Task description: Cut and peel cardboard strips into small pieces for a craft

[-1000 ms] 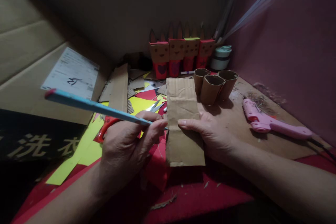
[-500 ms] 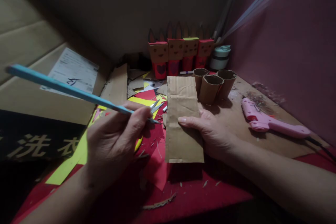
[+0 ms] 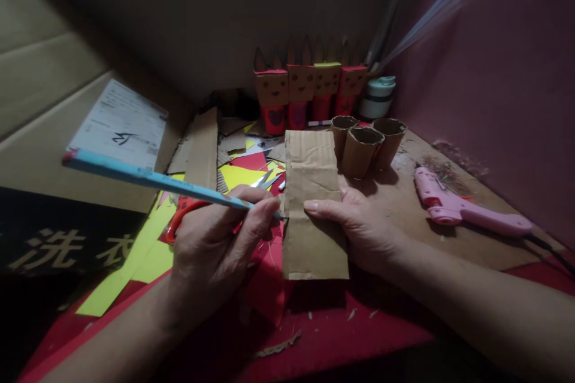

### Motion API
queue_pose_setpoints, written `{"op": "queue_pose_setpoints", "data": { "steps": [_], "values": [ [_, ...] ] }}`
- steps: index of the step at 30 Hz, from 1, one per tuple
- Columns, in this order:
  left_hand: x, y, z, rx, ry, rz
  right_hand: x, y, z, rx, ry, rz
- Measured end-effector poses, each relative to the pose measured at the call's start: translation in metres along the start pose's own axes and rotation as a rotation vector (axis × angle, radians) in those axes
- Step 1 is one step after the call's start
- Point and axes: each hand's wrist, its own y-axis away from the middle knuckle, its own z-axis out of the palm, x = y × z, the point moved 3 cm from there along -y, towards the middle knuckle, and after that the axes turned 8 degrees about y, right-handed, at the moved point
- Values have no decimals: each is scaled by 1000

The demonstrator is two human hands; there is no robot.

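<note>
A light-blue pencil [image 3: 157, 181] is pinched in my left hand [image 3: 220, 233], its tip at the left edge of a creased piece of cardboard [image 3: 314, 179]. My right hand [image 3: 363, 221] grips that cardboard from the right, thumb on its face and the other fingers hidden behind. Behind my left hand show the orange-red handle of the scissors [image 3: 182, 215] and their blades, among yellow paper scraps [image 3: 238, 176]. Just past the cardboard stand three brown cardboard tubes [image 3: 362, 152].
Several cardboard figures [image 3: 272, 93] with drawn faces and pointed ears line the back. A lidded cup [image 3: 377, 97] stands beside them. To the right lies a pink glue gun [image 3: 471, 212] with its cord. A large cardboard box [image 3: 54, 96] rises at the left. Red cloth [image 3: 350, 335] covers the front.
My left hand has moved right with the pencil, bringing its tip to the cardboard's edge. The scissors' handle has come into sight. My right hand and the cardboard have hardly moved.
</note>
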Motion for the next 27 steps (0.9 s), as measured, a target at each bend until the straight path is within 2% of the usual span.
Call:
{"op": "queue_pose_setpoints", "data": {
  "steps": [8,12,15,20,23,27],
  "values": [
    [-7,-4,-2,-53,-199,46,-2,2,1,4,17,3],
    [-15,-7,-3,-34,-264,-15,-6,2,1,30,72,-9],
    [-17,-8,-5,29,-190,-115,-5,2,1,33,59,1],
    [-15,-6,-7,107,122,-293,-5,3,2,6,30,-2],
    [-13,-3,-7,132,170,-269,-5,3,4,12,37,33],
    [-10,0,-5,99,190,-201,-5,2,2,56,41,23]
  ]
}}
